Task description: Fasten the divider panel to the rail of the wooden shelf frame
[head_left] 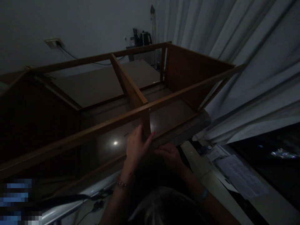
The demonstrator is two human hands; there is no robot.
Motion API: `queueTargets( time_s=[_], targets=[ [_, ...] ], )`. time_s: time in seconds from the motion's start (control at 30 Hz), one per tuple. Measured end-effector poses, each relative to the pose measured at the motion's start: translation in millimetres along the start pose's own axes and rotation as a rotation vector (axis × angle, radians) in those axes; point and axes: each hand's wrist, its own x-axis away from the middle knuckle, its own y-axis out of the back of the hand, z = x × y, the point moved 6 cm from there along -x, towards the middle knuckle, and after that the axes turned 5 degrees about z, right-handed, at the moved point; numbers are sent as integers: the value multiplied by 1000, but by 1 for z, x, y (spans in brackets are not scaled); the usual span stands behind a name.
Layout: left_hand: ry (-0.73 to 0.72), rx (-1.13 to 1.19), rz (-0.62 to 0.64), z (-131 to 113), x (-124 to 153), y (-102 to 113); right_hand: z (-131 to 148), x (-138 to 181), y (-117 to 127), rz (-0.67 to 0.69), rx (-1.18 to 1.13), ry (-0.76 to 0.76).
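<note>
A long wooden frame (112, 123) fills the middle of the view, lying across it from the left edge to the pale curtain (248, 75) on the right. It is an open box of brown wood: narrow rails run along its near and far top edges, with slim posts at the corners. The wood is warm orange-brown where light catches the near rail and almost black toward the left. A solid, reddish-brown panel (189, 68) closes the right end; the left end has a dark panel too, its surface hard to make out. A divider (131, 84) joins the two rails near the middle, splitting the box in two. Its bottom (105, 137) is smooth, greyish and glossy, with a bright spot of reflected light.

At the near side, the person's left hand (136, 143) is closed around the lower part of the middle post (146, 122), the thumb in front of it. The right hand (170, 154) is just beside, fingers bent at the thick grey edge (185, 129) below the frame; whether it grips anything cannot be told in the dim light.

Behind the frame, a dark kettle (145, 38) stands near the wall. Papers (241, 176) lie at the lower right.
</note>
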Motion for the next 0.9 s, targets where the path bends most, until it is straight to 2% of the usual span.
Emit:
queueTargets(
  time_s=[0.27, 0.57, 0.77, 0.83, 0.9],
  targets=[
    [5, 1, -5, 1, 0, 0, 13, -1, -3, -39, -132, -104],
    [7, -3, -12, 1, 0, 0, 6, 4, -7, -240, -183, -398],
    [7, 47, -13, 1, 0, 0, 0, 12, -9, -378, -435, -625],
    [7, 42, -14, 1, 0, 0, -1, 12, -8, -382, -407, -650],
    [13, 35, -5, 2, 0, 0, 0, 10, -6, -321, -263, -618]
  ],
)
